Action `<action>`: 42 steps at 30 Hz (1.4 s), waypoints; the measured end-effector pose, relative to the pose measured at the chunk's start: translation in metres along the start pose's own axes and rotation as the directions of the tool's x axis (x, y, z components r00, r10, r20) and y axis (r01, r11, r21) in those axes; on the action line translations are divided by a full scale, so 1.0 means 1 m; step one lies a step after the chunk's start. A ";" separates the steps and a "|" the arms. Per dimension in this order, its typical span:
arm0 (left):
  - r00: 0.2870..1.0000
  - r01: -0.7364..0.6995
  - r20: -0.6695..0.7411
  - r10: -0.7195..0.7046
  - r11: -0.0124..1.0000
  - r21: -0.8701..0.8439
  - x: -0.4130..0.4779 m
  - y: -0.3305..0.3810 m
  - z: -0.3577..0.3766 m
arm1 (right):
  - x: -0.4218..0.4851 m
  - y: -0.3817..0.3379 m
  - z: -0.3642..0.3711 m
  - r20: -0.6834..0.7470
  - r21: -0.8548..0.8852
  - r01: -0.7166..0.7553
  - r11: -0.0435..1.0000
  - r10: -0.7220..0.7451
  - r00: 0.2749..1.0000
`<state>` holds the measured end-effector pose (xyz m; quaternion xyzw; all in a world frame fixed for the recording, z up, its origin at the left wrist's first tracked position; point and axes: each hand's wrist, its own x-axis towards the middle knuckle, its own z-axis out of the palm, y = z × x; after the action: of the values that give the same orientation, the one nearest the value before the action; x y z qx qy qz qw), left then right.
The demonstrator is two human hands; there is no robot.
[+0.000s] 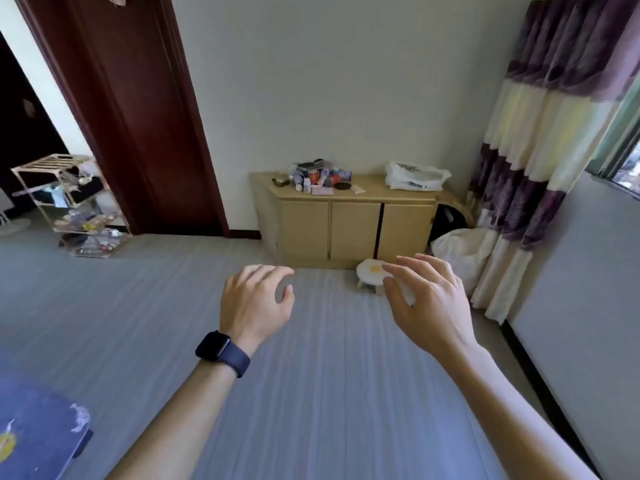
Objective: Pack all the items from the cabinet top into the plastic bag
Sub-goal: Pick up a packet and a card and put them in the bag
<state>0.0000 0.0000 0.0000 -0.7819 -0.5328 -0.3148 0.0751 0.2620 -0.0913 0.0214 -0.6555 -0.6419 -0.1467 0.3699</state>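
A heap of small items [317,178] sat at the left of the cabinet [356,230] top, with the crumpled white plastic bag [415,176] at its right end, well apart. The person faced it from across the floor, left hand [256,299] and right hand [426,299] raised, fingers loosely spread, holding nothing. Packing appeared not yet begun; next came closing in and opening the bag. The items were too blurred to name, and the right hand hid part of a white stool [369,273].

left hand [254,299]: loosely curled, empty | right hand [424,299]: spread, empty
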 end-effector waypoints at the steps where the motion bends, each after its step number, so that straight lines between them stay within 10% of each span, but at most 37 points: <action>1: 0.999 -0.037 0.029 0.037 0.999 0.001 0.012 -0.006 0.010 | 0.009 0.004 0.013 0.013 -0.002 0.007 1.000 -0.007 1.000; 42: 0.930 0.084 0.357 -0.086 0.996 0.021 0.570 -0.159 0.523 | 0.508 0.283 0.543 0.399 -0.023 -0.126 0.992 0.125 0.909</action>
<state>0.2095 0.7520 -0.1217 -0.8021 -0.5717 -0.1691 -0.0346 0.4453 0.6745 -0.0944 -0.7108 -0.6607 0.0151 0.2407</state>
